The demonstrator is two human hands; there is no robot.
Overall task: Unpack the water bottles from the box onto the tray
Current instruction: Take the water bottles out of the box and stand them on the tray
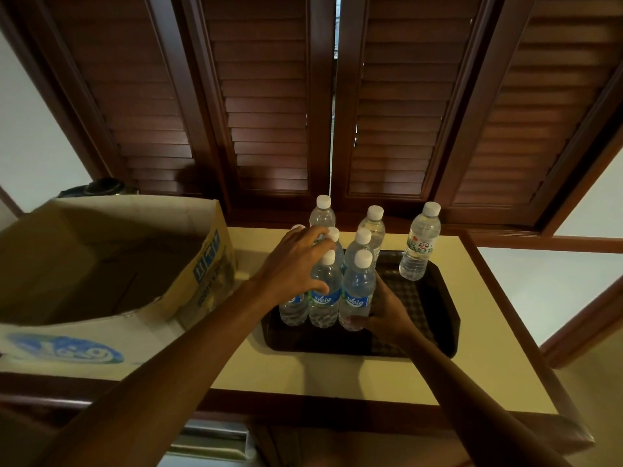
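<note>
A dark brown tray lies on the cream tabletop. Several clear water bottles with white caps and blue labels stand bunched on its left half. My left hand wraps the front-left bottle from the left, fingers spread over the cluster. My right hand grips the front-right bottle low on its right side. One bottle with a green and red label stands alone at the tray's far right corner. The open cardboard box sits left of the tray; its visible inside looks empty.
Dark wooden louvred shutters rise just behind the table. The tabletop has a raised wooden edge on the right. A dark round object sits behind the box. The tray's right half is bare.
</note>
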